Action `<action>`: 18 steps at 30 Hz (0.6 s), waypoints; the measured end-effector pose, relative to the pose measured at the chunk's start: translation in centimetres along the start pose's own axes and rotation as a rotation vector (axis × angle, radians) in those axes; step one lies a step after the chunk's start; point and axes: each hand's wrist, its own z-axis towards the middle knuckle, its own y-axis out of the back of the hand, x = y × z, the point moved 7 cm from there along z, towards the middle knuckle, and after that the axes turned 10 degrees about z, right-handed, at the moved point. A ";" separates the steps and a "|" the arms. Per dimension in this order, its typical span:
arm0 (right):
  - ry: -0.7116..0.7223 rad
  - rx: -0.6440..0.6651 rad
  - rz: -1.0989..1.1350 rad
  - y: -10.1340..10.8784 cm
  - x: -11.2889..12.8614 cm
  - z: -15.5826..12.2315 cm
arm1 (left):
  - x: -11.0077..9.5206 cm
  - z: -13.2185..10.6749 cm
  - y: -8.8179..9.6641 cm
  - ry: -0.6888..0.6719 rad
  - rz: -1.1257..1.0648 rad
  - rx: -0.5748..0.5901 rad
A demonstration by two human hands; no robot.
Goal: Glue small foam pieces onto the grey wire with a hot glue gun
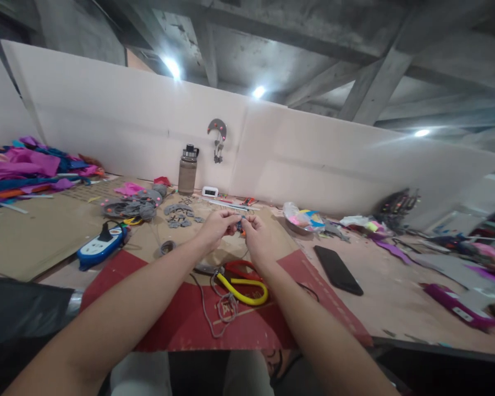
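My left hand (218, 228) and my right hand (256, 235) meet over the middle of the table, fingertips pinched together. Between them is a small grey piece (240, 221) with an orange spot, mostly hidden by my fingers. Below my wrists lie scissors (251, 300) with yellow and red handles. A loose grey cord (226, 309) is tangled beside them on a red sheet (169, 324). Flat grey cut-out pieces (180, 211) lie ahead of my left hand, and a small roll (167, 247) sits beside my left forearm.
A blue power strip (102, 246) lies on the left, near coloured fabric strips (33, 165). Behind stand a bottle (188, 171) and a white clock (210, 191). A grey crescent ornament (218, 132) hangs on the panel. A phone (337, 269) and purple power strip (457, 305) lie right.
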 end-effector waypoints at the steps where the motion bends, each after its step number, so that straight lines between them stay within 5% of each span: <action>1: 0.004 0.011 0.000 -0.1 -0.2 0.0 | 0.0 0.0 0.1 0.001 0.013 -0.009; 10: 0.125 0.098 -0.051 -0.8 -1.8 0.2 | 0.1 0.6 1.7 -0.049 0.137 -0.111; 18: 0.185 0.107 -0.157 -0.3 -1.1 0.1 | -0.7 1.7 5.2 -0.109 0.009 -0.300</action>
